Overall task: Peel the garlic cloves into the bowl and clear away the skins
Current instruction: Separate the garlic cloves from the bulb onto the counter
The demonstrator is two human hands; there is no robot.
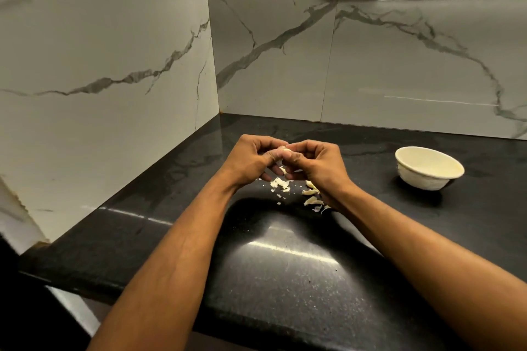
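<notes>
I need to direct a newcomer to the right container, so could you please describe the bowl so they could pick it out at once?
Start at the black countertop that runs into the marble-tiled corner. To the right of the right hand, standing apart from the garlic skins, is the bowl. It is small, round and cream-white, the only vessel on the counter.

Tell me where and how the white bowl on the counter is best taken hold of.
Grip the bowl by its rim on the near-left side, thumb inside and fingers outside. It stands upright, mouth open, apart from the skins, and that side faces the right hand, which is nearest. Both hands are now pinching a garlic clove.
</notes>
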